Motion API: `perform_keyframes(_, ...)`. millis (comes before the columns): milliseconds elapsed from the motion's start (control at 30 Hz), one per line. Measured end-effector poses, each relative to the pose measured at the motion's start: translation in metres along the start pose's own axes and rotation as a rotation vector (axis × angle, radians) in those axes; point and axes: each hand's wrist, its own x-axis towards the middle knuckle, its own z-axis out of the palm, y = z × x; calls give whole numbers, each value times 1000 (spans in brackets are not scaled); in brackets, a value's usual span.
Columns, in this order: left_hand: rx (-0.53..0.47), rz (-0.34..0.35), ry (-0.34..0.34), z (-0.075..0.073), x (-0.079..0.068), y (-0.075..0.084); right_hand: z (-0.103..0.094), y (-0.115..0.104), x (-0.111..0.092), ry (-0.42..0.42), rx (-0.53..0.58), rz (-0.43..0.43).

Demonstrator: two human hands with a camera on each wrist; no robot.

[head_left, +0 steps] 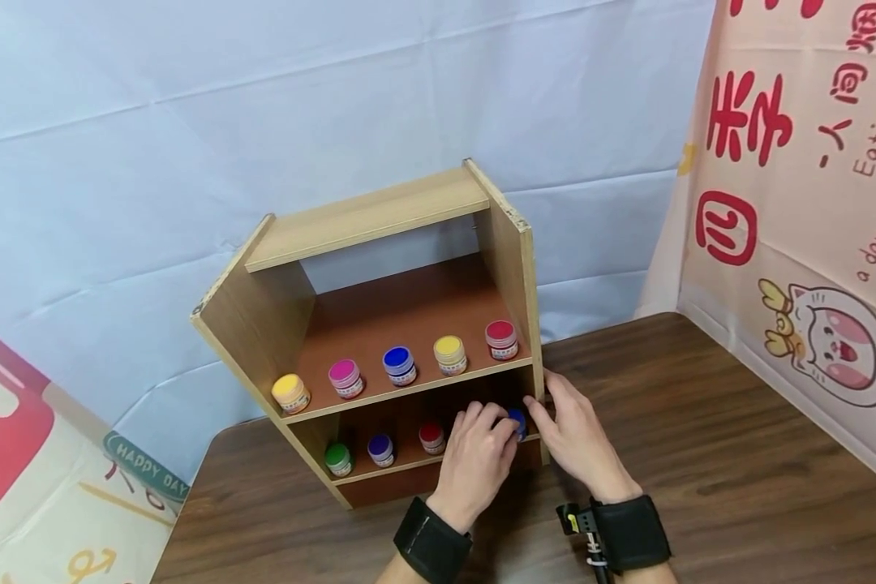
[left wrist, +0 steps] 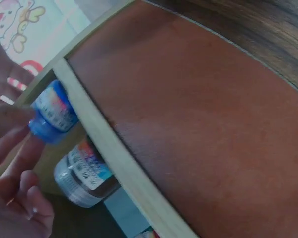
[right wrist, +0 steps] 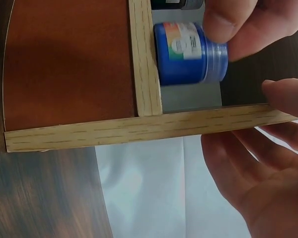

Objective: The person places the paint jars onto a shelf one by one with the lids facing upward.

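Note:
My left hand [head_left: 474, 462] pinches a small blue paint jar [right wrist: 181, 54] between thumb and fingers. The jar stands at the right end of the lower shelf board [right wrist: 146, 64], near its front edge. My right hand [head_left: 580, 434] holds the right side panel [right wrist: 89, 134] of the wooden shelf unit, thumb on the inner side and fingers outside. Beside the blue jar, a dark paint jar [left wrist: 84, 173] shows in the left wrist view; my left hand hides it in the head view. Green [head_left: 338, 459], dark blue [head_left: 381, 450] and red [head_left: 431, 438] jars stand further left.
On the board above stand an orange-yellow jar [head_left: 290, 393], a magenta jar [head_left: 346, 379], a blue jar [head_left: 399, 366], a yellow jar [head_left: 450, 355] and a red jar [head_left: 501, 340]. A brown wooden table [head_left: 701, 454] bears the unit. Pale cloth [head_left: 153, 162] hangs behind.

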Motion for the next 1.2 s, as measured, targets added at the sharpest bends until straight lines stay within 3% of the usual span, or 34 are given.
perform_keyframes(300,30,24,-85,-1,-2,4,1,1,0,-5,-10,5)
perform_keyframes(533,7,15,-86,-2,-6,8,2,1,-1,-12,-10,6)
perform_keyframes(1200,-47,21,-196,-8,-13,8,2,0,1,1,-25,10)
